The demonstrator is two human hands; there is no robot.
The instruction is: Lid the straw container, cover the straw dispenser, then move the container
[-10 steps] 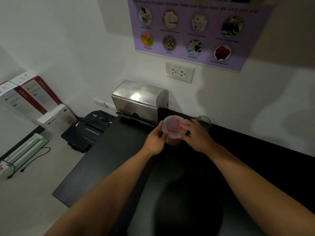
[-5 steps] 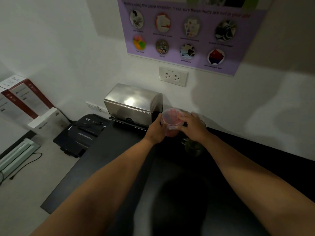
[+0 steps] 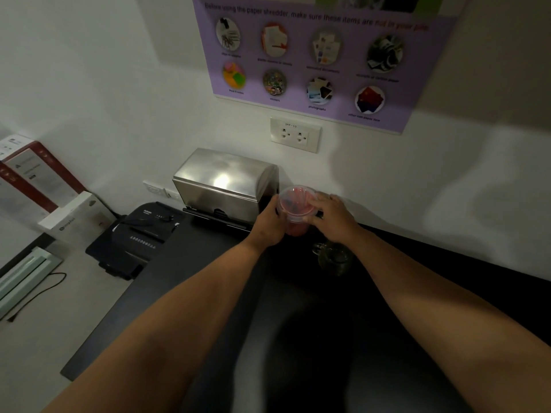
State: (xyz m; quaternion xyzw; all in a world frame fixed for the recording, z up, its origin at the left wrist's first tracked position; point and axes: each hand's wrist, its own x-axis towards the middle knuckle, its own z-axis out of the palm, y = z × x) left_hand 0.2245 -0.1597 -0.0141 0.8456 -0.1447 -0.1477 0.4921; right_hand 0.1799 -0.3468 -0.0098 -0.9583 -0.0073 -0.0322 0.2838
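A clear round straw container [image 3: 295, 216] holding red straws, with its clear lid [image 3: 295, 201] on top, is gripped between both my hands near the wall. My left hand [image 3: 268, 226] wraps its left side. My right hand [image 3: 332, 217] grips its right side and the lid's rim. Just left of it stands the steel straw dispenser [image 3: 223, 186] on the black counter [image 3: 185, 281], its cover down. I cannot tell whether the container rests on the counter.
A small clear glass cup [image 3: 334, 259] sits on the counter under my right wrist. A black paper shredder [image 3: 134, 236] and boxes [image 3: 44, 186] lie on the floor to the left. A wall socket [image 3: 295, 135] and a purple poster [image 3: 316, 55] hang above.
Both hands have carried the lidded container away from me toward the wall, beside the dispenser. The glass cup that stood behind my right hand now lies nearer me than the container.
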